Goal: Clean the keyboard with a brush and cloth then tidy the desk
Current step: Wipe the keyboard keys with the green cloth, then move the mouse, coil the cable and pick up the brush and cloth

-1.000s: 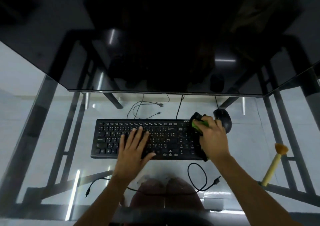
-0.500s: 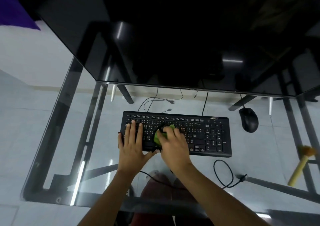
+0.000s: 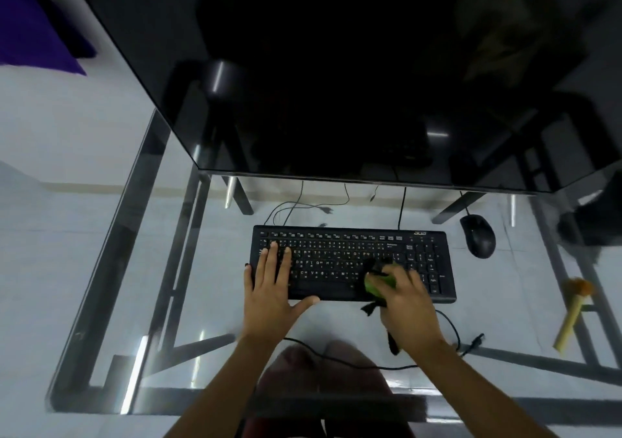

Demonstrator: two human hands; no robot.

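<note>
The black full-size plastic keyboard [image 3: 353, 264] lies flat near the middle of the clear glass desk [image 3: 101, 269], its cable running back beneath the large dark monitor [image 3: 336, 67]. The right hand [image 3: 404, 298] has its fingers curled over a bunched green and black cloth [image 3: 377, 281] and presses it onto the keys at the right of the letter block, just left of the number pad; a dark tail of the cloth hangs off the front edge of the keyboard. The left hand [image 3: 269, 289] lies flat with straight, spread fingers on the left-hand keys, thumb out along the front edge, holding nothing; in my judgement it is there to brace the keyboard against sliding on the smooth glass under the wiping pressure. The step in hand appears to be the cloth wipe. The brush with the pale yellow handle and orange bristles [image 3: 572, 316] lies on the desk well apart to the right, not in use; motion blur leaves its detail uncertain. A black computer mouse [image 3: 478, 235] sits just beyond the keyboard's right rear corner, and a loose black cable [image 3: 336, 358] trails across the desk near the front. Tidying the desk is not yet done.
</note>
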